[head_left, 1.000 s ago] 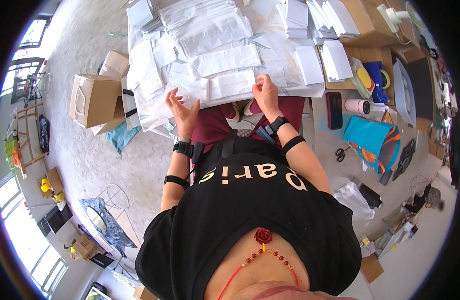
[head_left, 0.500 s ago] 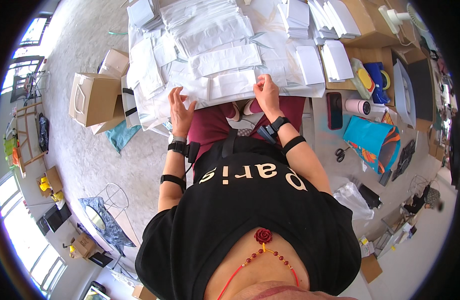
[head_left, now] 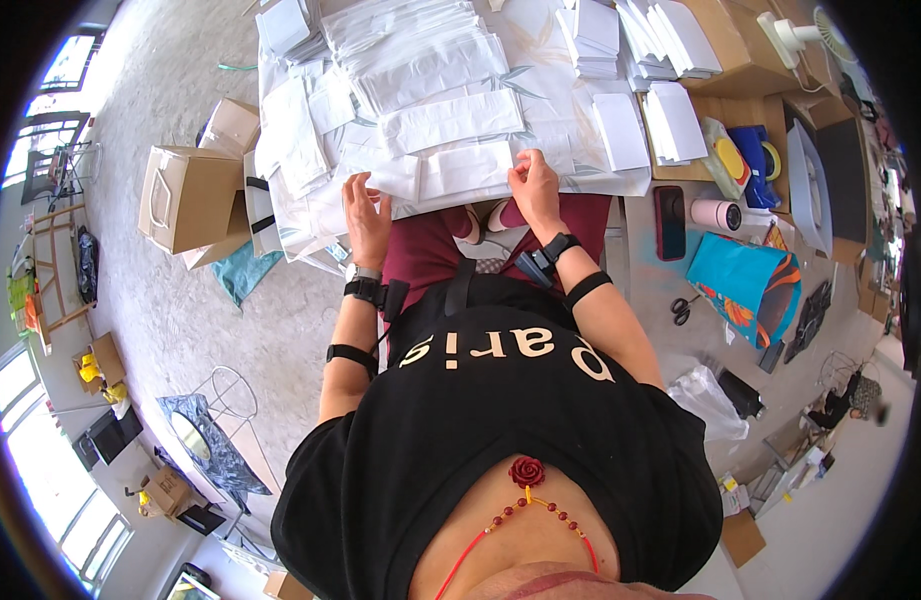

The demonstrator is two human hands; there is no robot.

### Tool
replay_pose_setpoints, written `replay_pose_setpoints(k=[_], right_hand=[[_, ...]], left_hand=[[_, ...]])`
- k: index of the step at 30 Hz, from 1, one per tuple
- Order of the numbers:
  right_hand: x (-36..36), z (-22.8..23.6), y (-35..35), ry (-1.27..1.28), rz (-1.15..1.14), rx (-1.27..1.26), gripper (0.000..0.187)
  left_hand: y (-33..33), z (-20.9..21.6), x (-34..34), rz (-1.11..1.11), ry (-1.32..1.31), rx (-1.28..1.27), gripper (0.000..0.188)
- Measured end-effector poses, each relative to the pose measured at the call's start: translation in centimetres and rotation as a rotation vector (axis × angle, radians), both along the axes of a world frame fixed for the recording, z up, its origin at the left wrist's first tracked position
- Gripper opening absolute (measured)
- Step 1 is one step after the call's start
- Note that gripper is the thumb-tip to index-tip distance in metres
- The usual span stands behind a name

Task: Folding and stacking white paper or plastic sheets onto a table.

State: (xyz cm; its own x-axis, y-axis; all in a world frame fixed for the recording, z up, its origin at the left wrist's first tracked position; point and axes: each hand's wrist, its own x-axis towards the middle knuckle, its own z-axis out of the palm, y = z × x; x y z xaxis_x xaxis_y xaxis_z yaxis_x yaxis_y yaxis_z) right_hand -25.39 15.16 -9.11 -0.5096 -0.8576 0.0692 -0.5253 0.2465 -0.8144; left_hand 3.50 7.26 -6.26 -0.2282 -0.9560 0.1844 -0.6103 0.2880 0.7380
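Observation:
A thin white folded sheet (head_left: 465, 170), like a flat paper or plastic sleeve, lies along the near edge of the table before me. At its left end my left hand (head_left: 366, 218) has finger and thumb closed on the slightly raised flap. My right hand (head_left: 536, 190) holds the opposite end, with curled fingers and the thumb pressed close to the index finger. Just beyond lies another white folded sheet (head_left: 450, 122). Farther back, a broad overlapping row of similar white sheets (head_left: 410, 55) covers the table.
White stacks (head_left: 588, 35) and a white packet pile (head_left: 620, 130) stand to the right. Beside the table are a phone (head_left: 669, 222), a pink bottle (head_left: 717, 213) and a blue bag (head_left: 745, 285). Cardboard boxes (head_left: 185, 200) stand at the left. Black scissors (head_left: 682, 310) lie lower right.
My left hand has shifted slightly, and its spread fingers have drawn together at the sheet's left flap, which is now raised a little. My right hand stays in place.

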Motion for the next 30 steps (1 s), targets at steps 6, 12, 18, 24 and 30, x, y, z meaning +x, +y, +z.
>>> replay_pose_setpoints(k=[6,12,18,24,30], right_hand=[[-0.1,-0.2,0.0,0.009,0.0,-0.006,0.032],[-0.1,-0.3,-0.1,0.004,-0.001,-0.015,0.031],[-0.1,-0.4,-0.1,0.012,-0.001,-0.022,0.031],[-0.1,-0.4,-0.1,0.022,0.0,-0.023,0.031],[-0.1,-0.3,-0.1,0.022,0.0,-0.014,0.031]], left_hand=[[0.0,-0.3,-0.4,0.067,0.047,0.045,0.051],[0.0,-0.8,-0.5,0.119,0.13,0.023,0.045],[-0.2,-1.2,-0.6,0.156,0.142,0.002,0.039],[-0.1,-1.2,-0.4,0.161,0.142,0.011,0.041],[0.1,-0.7,-0.6,0.166,0.147,0.055,0.041]])
